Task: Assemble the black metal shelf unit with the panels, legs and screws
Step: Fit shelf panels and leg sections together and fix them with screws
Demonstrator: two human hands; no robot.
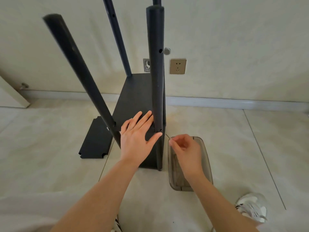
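A black panel (133, 96) is seen mounted among four upright legs (156, 77) on the floor (234, 139). The left hand (136, 141) is laid flat on the panel, fingers straight, thumb against the near right leg. A small item, too small to identify, is pinched by the right hand (184, 148) above a tray (203, 143). A spare panel (95, 139) lies left. No writing is legible.

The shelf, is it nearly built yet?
About halfway. Four legs already stand on the bottom panel. The left hand presses on that panel while the right hand pinches something small over the tray. A spare panel lies on the floor, unfitted.
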